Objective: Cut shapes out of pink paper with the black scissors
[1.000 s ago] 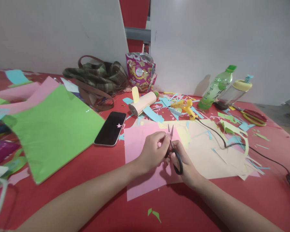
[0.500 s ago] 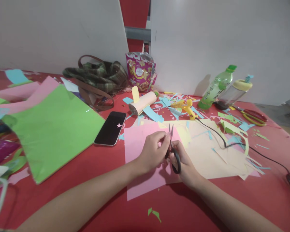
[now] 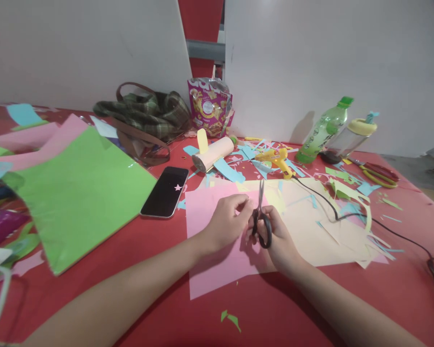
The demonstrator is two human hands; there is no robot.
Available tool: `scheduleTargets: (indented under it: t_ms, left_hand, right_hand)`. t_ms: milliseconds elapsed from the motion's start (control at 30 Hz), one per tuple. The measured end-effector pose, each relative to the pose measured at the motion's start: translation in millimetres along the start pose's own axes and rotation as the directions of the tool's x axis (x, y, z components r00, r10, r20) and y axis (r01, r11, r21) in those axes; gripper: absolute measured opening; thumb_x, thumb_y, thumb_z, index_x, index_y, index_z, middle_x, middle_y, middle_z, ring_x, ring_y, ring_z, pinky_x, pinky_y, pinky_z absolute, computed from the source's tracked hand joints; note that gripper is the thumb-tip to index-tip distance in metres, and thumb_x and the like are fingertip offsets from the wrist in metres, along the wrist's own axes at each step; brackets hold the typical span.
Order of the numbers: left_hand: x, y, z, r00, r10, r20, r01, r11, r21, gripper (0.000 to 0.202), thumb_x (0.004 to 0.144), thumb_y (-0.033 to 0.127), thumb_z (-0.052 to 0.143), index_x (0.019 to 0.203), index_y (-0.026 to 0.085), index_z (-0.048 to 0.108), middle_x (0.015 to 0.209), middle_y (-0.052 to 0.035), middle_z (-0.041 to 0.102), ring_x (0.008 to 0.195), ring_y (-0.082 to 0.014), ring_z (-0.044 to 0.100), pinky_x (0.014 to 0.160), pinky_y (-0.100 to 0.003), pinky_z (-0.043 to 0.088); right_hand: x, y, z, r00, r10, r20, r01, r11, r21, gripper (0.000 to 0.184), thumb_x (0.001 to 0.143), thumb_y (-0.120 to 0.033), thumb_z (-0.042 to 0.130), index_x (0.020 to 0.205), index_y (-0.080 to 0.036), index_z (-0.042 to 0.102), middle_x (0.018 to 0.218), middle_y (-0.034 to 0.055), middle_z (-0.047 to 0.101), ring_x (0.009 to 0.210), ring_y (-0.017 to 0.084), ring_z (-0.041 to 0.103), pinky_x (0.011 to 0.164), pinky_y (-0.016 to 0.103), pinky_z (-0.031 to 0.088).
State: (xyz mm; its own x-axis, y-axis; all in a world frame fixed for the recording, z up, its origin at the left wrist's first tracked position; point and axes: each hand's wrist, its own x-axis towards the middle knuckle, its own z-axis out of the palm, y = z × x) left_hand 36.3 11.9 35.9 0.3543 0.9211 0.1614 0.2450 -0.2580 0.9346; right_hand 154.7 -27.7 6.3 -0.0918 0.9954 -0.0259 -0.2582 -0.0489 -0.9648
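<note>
The right hand (image 3: pixel 279 237) has its fingers clamped through the black loops of the scissors (image 3: pixel 261 214). The blades are together and point away over the pink sheet (image 3: pixel 206 212). The left hand (image 3: pixel 227 220) pinches its fingertips together just beside the blades; what they pinch is too small to tell. Both hands are above the sheet's middle. Past the sheet's near edge is bare red table (image 3: pixel 260 313). Left of the sheet lies the phone (image 3: pixel 165 192), behind it the glue gun (image 3: pixel 275 158), and to its right the cable (image 3: pixel 332 207). Both forearms reach in from the near side, wrists low.
</note>
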Motion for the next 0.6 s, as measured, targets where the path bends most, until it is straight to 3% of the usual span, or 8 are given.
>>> scheduleTargets:
  t_ms: [167, 300, 433, 600]
  left_hand:
    - [6, -2, -5.0, 0.979, -0.006, 0.202, 0.009, 1.0, -0.014, 0.029, 0.077, 0.025, 0.035, 0.05, 0.015, 0.033, 0.048, 0.005, 0.031, 0.045, -0.0057, 0.031, 0.043, -0.018, 0.027]
    - [7, -3, -7.6, 0.937, -0.037, 0.348, 0.046, 0.999, -0.02, 0.03, 0.076, 0.028, 0.037, 0.049, 0.015, 0.035, 0.046, 0.0053, 0.029, 0.042, -0.0051, 0.028, 0.039, -0.018, 0.024]
    - [7, -5, -8.5, 0.911, -0.073, 0.406, 0.095, 0.995, -0.034, 0.028, 0.075, 0.029, 0.038, 0.05, 0.015, 0.036, 0.046, 0.0051, 0.031, 0.04, -0.005, 0.028, 0.037, -0.018, 0.024]
    - [8, -7, -11.3, 0.889, -0.064, 0.453, 0.068, 0.998, 0.008, 0.027, 0.075, 0.029, 0.037, 0.052, 0.015, 0.042, 0.047, 0.0044, 0.034, 0.042, -0.0059, 0.031, 0.039, -0.018, 0.024]
  right_hand:
    - [7, -8, -5, 0.993, -0.064, -0.1, 0.076, 0.989, 0.127, 0.02, 0.069, -0.026, 0.059, 0.072, -0.022, 0.039, 0.071, -0.0041, 0.048, 0.062, 0.009, 0.05, 0.06, 0.024, 0.041]
    - [11, -12, -10, 0.984, -0.064, -0.164, 0.086, 0.988, 0.131, 0.024, 0.064, -0.013, 0.06, 0.071, -0.022, 0.039, 0.074, -0.0047, 0.048, 0.062, 0.008, 0.046, 0.06, 0.022, 0.038]
    - [11, -12, -11, 0.991, -0.066, -0.116, 0.081, 0.988, 0.131, 0.027, 0.061, -0.01, 0.06, 0.072, -0.023, 0.039, 0.073, -0.0048, 0.047, 0.062, 0.009, 0.045, 0.059, 0.022, 0.037]
    - [10, -10, -10, 0.995, -0.063, -0.081, 0.074, 0.987, 0.143, 0.029, 0.062, -0.009, 0.06, 0.073, -0.024, 0.038, 0.073, -0.0048, 0.047, 0.061, 0.009, 0.044, 0.058, 0.022, 0.037]
